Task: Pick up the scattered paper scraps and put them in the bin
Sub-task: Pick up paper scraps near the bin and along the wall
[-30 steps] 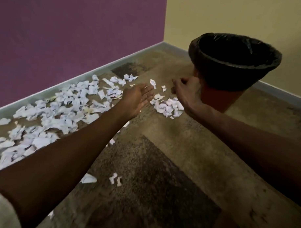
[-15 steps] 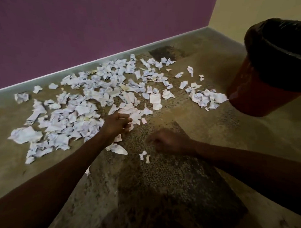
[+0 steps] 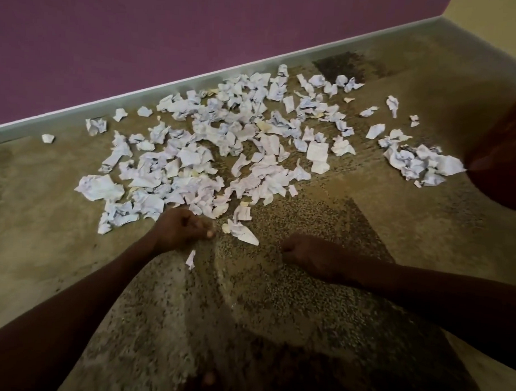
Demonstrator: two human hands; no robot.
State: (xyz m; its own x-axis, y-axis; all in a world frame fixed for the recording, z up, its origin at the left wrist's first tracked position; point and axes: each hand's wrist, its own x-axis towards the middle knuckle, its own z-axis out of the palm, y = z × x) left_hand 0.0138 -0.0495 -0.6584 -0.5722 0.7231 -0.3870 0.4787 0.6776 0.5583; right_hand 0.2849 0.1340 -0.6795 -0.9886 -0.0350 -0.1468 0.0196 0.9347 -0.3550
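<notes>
Head view crops bin (image 3: 506, 163); right hand (image 3: 310, 255) contents hidden.

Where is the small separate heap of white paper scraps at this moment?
In the head view the small heap of white crumpled paper scraps lies at the right on the brown carpet, beside the base of the red bin.

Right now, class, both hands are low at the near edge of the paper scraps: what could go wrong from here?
1. The left hand seems curled round scraps, and a strip below it could slip from the grip.
2. The bin is far right, so a loose handful may shed pieces on the way.
3. The small cluster beside the bin could be overlooked.
</notes>
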